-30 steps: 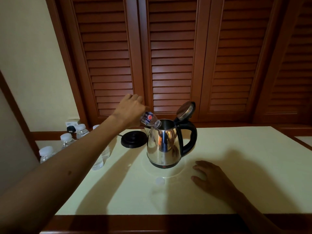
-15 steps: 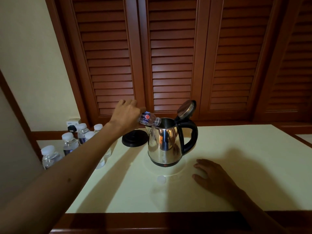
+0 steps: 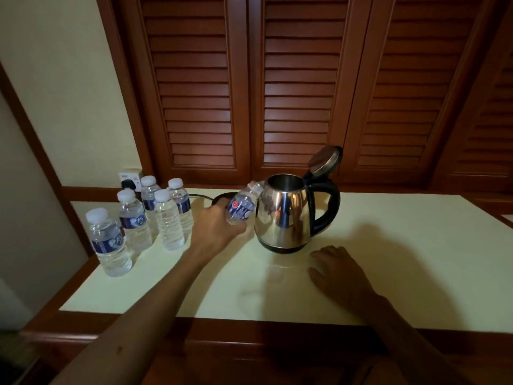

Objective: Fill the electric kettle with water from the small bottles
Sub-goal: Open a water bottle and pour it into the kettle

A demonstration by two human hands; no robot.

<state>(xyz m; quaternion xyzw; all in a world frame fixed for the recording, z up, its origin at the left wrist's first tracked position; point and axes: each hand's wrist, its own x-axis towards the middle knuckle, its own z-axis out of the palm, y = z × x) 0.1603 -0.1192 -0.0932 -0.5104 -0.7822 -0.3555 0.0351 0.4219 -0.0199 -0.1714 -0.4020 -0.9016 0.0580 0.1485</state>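
Observation:
A steel electric kettle (image 3: 283, 215) with a black handle stands on the pale table (image 3: 402, 245), its lid (image 3: 324, 161) flipped up and open. My left hand (image 3: 215, 227) grips a small uncapped water bottle (image 3: 244, 204), tilted with its neck up beside the kettle's left rim. The bottle looks nearly empty. My right hand (image 3: 337, 269) rests flat on the table, just right of and in front of the kettle. A white bottle cap (image 3: 273, 273) lies on the table before the kettle, blurred.
Several capped full water bottles (image 3: 138, 218) stand in a cluster at the table's left end. The kettle's black base (image 3: 222, 200) lies behind my left hand, its cord leading to a wall socket (image 3: 130, 177). Louvred wooden doors (image 3: 297, 87) close off the back.
My left hand has come down and drawn the bottle away from above the kettle's mouth, so it is now lower and beside the kettle. The view has tilted down. My right hand stayed put.

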